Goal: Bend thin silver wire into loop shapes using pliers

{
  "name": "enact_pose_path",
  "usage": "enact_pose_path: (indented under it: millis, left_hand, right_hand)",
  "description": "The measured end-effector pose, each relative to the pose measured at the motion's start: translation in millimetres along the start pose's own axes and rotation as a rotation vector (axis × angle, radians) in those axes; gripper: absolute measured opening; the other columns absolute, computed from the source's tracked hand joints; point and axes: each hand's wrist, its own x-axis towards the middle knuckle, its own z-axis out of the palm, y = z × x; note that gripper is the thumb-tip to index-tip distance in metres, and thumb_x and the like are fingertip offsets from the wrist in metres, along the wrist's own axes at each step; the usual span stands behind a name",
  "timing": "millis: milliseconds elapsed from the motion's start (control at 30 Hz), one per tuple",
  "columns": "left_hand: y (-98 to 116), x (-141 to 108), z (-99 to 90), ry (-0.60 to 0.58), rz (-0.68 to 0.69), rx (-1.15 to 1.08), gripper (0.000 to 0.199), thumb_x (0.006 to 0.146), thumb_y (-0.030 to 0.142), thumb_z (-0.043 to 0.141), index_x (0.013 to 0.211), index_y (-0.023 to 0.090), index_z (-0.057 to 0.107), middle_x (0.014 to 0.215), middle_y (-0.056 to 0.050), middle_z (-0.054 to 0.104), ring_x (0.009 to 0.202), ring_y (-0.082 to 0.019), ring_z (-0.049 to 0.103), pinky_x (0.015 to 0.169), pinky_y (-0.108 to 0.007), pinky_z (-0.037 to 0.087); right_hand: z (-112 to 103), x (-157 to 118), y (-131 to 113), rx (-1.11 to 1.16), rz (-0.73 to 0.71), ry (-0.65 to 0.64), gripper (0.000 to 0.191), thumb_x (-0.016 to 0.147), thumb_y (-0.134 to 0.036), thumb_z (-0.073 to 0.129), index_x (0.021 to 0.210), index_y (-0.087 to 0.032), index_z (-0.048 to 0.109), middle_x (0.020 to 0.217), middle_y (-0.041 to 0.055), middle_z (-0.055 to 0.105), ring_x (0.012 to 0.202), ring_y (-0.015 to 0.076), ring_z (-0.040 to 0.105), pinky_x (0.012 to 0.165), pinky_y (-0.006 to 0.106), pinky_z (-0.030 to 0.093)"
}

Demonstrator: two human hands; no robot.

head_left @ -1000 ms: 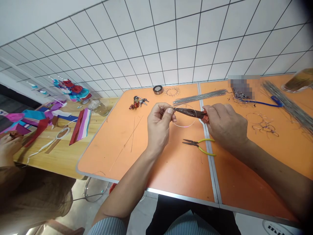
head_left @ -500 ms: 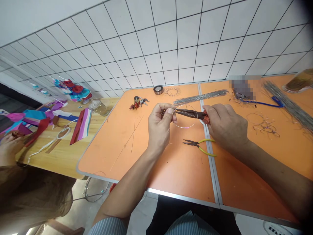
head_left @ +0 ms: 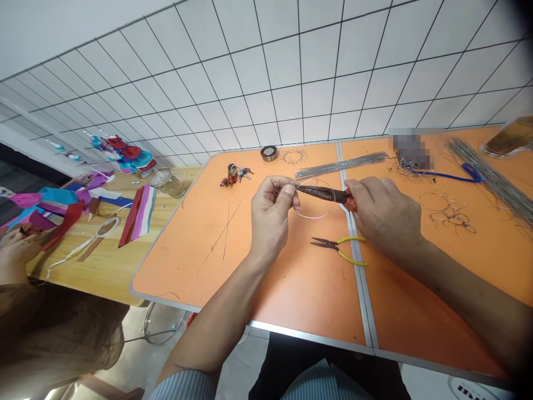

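My left hand point(head_left: 272, 208) pinches a thin curved wire point(head_left: 315, 217) between thumb and fingers. The wire arcs out to the right in an almost full loop. My right hand point(head_left: 385, 214) is wrapped round the red handles of dark-jawed pliers point(head_left: 320, 193). Their tips reach the wire right at my left thumb; what exactly the jaws grip is hidden there. Below the hands, yellow-handled pliers point(head_left: 331, 244) lie on the orange table point(head_left: 308, 300) with jaws pointing left.
Keys point(head_left: 237, 174), a tape roll point(head_left: 268, 153) and a bundle of straight wires point(head_left: 341, 164) lie toward the wall. Wire loops point(head_left: 452, 218) and a longer wire bundle point(head_left: 495, 180) are at right. A co-worker's hand point(head_left: 19, 247) holds ribbons over the wooden table point(head_left: 104, 272) at left.
Almost nothing differs. The pliers have turned slightly in my right hand's grip, while my left hand keeps its pinch on the wire.
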Motion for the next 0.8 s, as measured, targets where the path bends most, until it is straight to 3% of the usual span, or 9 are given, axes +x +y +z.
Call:
enact_pose_path:
  millis: [400,800]
  left_hand:
    - [0,0,-0.1,0.007,-0.01,0.007,0.013,0.097,0.034,0.079,0.096,0.023,0.072,0.074,0.002,0.064,0.067,-0.011,0.06,0.07,-0.026,0.051]
    - [0,1,0.2,0.006,-0.02,-0.005,0.01,0.097,0.031,0.078,0.096,0.022,0.072,0.075,0.002,0.065,0.067,-0.011,0.059,0.069,-0.026,0.049]
  right_hand:
    - [-1,1,3,0.025,-0.004,0.015,0.033,0.106,-0.022,0.048,0.129,-0.016,0.072,0.095,0.0123,0.069,0.083,0.0254,0.05,0.062,0.038,0.025]
    - [8,-1,5,-0.118,-0.097,0.239,0.027,0.103,-0.017,0.058,0.127,-0.014,0.069,0.089,0.007,0.068,0.081,0.0229,0.047,0.06,0.035,0.026]
